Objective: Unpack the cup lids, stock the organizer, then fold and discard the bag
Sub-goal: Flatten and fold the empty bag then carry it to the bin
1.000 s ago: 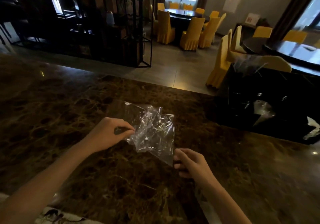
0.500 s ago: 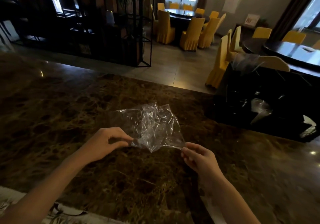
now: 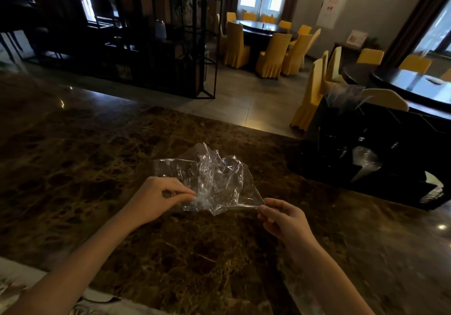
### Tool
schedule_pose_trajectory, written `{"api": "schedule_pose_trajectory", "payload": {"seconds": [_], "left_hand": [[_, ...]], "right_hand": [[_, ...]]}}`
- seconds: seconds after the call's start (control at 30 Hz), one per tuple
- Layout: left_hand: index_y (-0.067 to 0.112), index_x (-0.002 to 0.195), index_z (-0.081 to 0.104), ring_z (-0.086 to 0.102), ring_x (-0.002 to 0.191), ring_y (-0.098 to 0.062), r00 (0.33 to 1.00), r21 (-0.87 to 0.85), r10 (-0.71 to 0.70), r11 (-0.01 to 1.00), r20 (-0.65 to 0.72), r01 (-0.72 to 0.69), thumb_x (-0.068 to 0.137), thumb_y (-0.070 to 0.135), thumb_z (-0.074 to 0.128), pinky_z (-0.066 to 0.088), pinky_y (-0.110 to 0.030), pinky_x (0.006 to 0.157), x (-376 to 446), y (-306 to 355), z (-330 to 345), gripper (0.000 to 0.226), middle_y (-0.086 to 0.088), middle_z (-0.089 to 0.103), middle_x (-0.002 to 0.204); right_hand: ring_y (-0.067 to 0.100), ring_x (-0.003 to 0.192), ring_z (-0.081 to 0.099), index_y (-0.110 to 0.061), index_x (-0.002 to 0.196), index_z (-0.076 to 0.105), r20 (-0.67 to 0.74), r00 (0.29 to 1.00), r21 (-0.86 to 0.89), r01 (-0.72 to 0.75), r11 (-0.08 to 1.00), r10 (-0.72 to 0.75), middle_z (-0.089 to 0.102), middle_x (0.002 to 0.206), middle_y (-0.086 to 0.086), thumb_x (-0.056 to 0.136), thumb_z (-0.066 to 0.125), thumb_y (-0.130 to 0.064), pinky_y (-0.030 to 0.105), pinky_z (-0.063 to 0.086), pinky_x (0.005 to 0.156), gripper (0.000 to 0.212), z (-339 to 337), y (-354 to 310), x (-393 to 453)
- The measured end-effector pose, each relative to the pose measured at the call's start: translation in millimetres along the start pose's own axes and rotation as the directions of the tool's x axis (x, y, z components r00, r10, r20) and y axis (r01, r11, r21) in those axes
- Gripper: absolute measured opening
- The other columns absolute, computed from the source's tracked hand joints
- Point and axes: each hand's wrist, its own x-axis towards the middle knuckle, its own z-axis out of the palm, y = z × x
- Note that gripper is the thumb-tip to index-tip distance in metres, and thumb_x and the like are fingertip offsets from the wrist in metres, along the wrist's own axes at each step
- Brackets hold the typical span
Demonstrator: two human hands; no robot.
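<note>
A crumpled clear plastic bag [image 3: 214,180] is stretched between my hands just above the brown marble counter [image 3: 97,168]. My left hand [image 3: 158,197] pinches its near left edge between thumb and fingers. My right hand [image 3: 283,217] pinches the bag's near right corner. The black organizer [image 3: 378,156] stands on the counter at the right; clear lids [image 3: 366,159] show dimly in one of its compartments, and more clear plastic [image 3: 344,95] sticks up from its top.
Beyond the counter's far edge lie a tiled floor, a black metal shelf unit [image 3: 170,46] and round tables with yellow-covered chairs [image 3: 271,53]. A patterned light cloth [image 3: 14,288] lies at the counter's near left edge.
The bag has gone from hanging bunched under my left hand to being pulled out sideways. My right hand has moved right and up with the corner; my left hand has dropped a little.
</note>
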Motion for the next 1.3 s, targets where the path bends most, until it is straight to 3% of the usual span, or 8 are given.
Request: {"api": "schedule_pose_trajectory", "payload": {"seconds": [0.3,0.47,0.67,0.83,1.03,1.1,1.2,1.3], "left_hand": [[0.040,0.090,0.081,0.069,0.092,-0.002,0.983,-0.018,-0.136,0.991,-0.121,0.135,0.070,0.030,0.079,0.054,-0.019,0.088,-24.6,-43.8,-49.0,0.023,0.019,0.075,0.096],[0.043,0.088,0.081,0.070,0.087,0.000,0.979,0.011,-0.189,0.982,-0.075,0.190,0.068,0.038,0.081,0.056,-0.021,0.083,-35.0,-54.5,-44.5,0.021,0.021,0.075,0.095],[0.044,0.088,0.080,0.073,0.083,0.000,0.970,0.032,-0.241,0.970,0.045,0.240,0.073,0.051,0.076,0.056,-0.020,0.074,-47.1,-60.2,-55.8,0.017,0.018,0.079,0.088],[0.035,0.088,0.081,0.070,0.089,0.006,0.935,-0.005,-0.334,0.942,-0.122,0.336,0.093,0.041,0.061,0.051,-0.018,0.079,-27.2,-70.8,-63.4,0.022,0.021,0.078,0.090],[0.045,0.095,0.071,0.061,0.090,0.008,0.921,0.067,-0.315,0.939,-0.231,0.338,0.100,0.033,0.057,0.046,-0.024,0.074,28.0,-73.5,-67.7,0.020,0.026,0.070,0.096],[0.044,0.099,0.070,0.062,0.098,0.004,0.921,0.064,-0.335,0.933,-0.198,0.354,0.102,0.033,0.054,0.048,-0.025,0.080,48.4,-77.2,-66.4,0.020,0.021,0.070,0.102],[0.030,0.118,0.070,0.062,0.116,-0.014,0.915,0.111,-0.392,0.909,-0.098,0.401,0.103,0.035,0.050,0.048,-0.034,0.096,76.5,-88.6,-63.2,0.025,0.006,0.070,0.122],[0.025,0.129,0.065,0.057,0.125,-0.019,0.894,0.190,-0.447,0.878,0.002,0.439,0.104,0.039,0.046,0.044,-0.033,0.098,96.9,-100.1,-59.4,0.034,0.002,0.065,0.133]], "right_hand": [[0.013,0.082,0.072,-0.019,0.117,0.070,-0.077,0.997,-0.033,-0.006,0.999,0.004,0.078,0.085,0.003,0.089,0.075,-0.009,0.025,0.057,0.067,0.030,-44.1,-8.5,20.5],[0.017,0.092,0.073,-0.020,0.119,0.071,-0.054,0.998,-0.113,-0.031,0.993,0.025,0.077,0.098,0.007,0.089,0.076,-0.013,0.027,0.057,0.069,0.031,-49.9,-2.1,25.5],[0.014,0.080,0.075,-0.019,0.113,0.075,0.057,0.991,-0.266,-0.100,0.959,0.120,0.077,0.082,0.002,0.088,0.077,-0.016,0.025,0.058,0.064,0.025,-64.4,-2.1,24.8],[0.019,0.103,0.072,-0.022,0.114,0.074,0.091,0.983,-0.391,-0.114,0.913,0.161,0.080,0.101,0.002,0.094,0.068,-0.038,0.033,0.057,0.080,0.026,-71.4,-21.3,35.8],[0.019,0.094,0.076,-0.023,0.104,0.079,0.015,0.997,-0.356,-0.060,0.933,0.070,0.081,0.097,0.002,0.098,0.060,-0.050,0.037,0.058,0.085,0.033,-62.0,-48.2,81.3],[0.019,0.094,0.076,-0.022,0.106,0.078,0.021,0.998,-0.366,-0.043,0.930,0.055,0.081,0.097,0.001,0.098,0.060,-0.050,0.036,0.059,0.082,0.034,-54.1,-55.8,101.5],[0.021,0.092,0.077,-0.020,0.103,0.079,0.023,0.997,-0.364,-0.063,0.929,0.076,0.081,0.095,0.003,0.097,0.062,-0.046,0.036,0.059,0.081,0.032,-37.7,-64.9,132.7],[0.023,0.093,0.074,-0.014,0.103,0.078,0.020,0.994,-0.365,-0.089,0.927,0.104,0.081,0.093,0.006,0.097,0.064,-0.043,0.038,0.058,0.083,0.032,-19.1,-69.9,160.6]]}}
